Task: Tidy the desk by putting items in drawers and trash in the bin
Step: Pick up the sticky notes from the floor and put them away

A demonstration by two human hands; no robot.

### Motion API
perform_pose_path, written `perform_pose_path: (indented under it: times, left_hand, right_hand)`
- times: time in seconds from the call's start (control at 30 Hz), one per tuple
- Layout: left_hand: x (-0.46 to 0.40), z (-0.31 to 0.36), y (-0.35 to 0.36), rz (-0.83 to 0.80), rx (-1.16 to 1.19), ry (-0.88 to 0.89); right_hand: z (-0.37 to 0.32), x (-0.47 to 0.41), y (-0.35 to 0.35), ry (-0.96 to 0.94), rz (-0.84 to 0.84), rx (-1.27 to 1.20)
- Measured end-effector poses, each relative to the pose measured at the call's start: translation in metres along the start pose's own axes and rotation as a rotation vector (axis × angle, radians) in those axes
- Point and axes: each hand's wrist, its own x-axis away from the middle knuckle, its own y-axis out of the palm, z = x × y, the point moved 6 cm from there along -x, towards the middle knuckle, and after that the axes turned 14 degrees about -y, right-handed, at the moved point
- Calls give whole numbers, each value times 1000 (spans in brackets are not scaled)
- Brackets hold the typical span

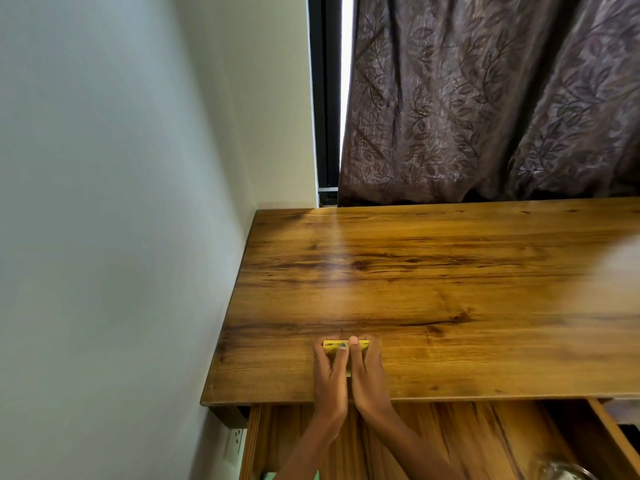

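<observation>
Both hands lie side by side near the front edge of the wooden tabletop [450, 271]. The left hand [330, 372] and right hand [367, 370] hold a small yellow pad [334, 345] between them, fingers [343, 355] curled over its top and sides, so most of it is hidden. Below the tabletop edge a drawer [450, 441] stands pulled open, with a clear glass object [564, 472] at its lower right. A patterned curtain [485, 98] hangs behind, and a white wall [104, 202] runs along the left.
</observation>
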Motion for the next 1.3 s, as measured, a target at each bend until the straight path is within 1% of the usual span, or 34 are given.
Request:
perform_pose_path:
  times: [0.1, 0.17, 0.23, 0.3, 0.33, 0.4, 0.47, 0.57, 0.63, 0.8, 0.9, 0.97, 1.03, 1.17, 1.3]
  left_hand:
    - [-1, -15, -2, -28, -116, -12]
    - [-3, -26, -4, -28, -236, -11]
    - [-4, -29, -8, 0, -316, 41]
    - [-2, -24, -12, 48, -354, 123]
    - [-1, -20, -13, 68, -367, 164]
    - [4, -19, -14, 88, -394, 217]
    - [6, -22, -15, 103, -456, 227]
    - [-1, -28, -21, 157, -591, 222]
    - [-4, -24, -23, 174, -642, 224]
    - [3, -17, -32, 185, -686, 214]
    - [21, -22, -43, 175, -685, 195]
    - [32, -28, -51, 134, -660, 182]
    - [42, -37, -57, 53, -619, 155]
    - [59, -49, -65, -95, -527, 48]
    - [69, -62, -72, -136, -514, -58]
  right_hand:
    - [2, 1, -1, -18, -12, -13]
    - [1, 5, -4, -40, -70, -28]
    - [3, 10, -6, -59, -163, -7]
    - [6, 14, -11, -84, -242, 77]
    - [7, 14, -14, -109, -251, 142]
    - [8, 15, -22, -166, -201, 267]
    - [10, 17, -25, -192, -156, 358]
    - [23, 20, -25, -129, -182, 484]
    - [26, 17, -26, -116, -202, 507]
    - [15, 17, -29, -116, -218, 357]
    - [6, 29, -34, -120, -184, 282]
    - [-5, 37, -38, -141, -150, 224]
    - [-15, 47, -39, -150, -154, 157]
    - [-16, 66, -34, -23, -234, -47]
    - [-1, 81, -28, 107, -321, -118]
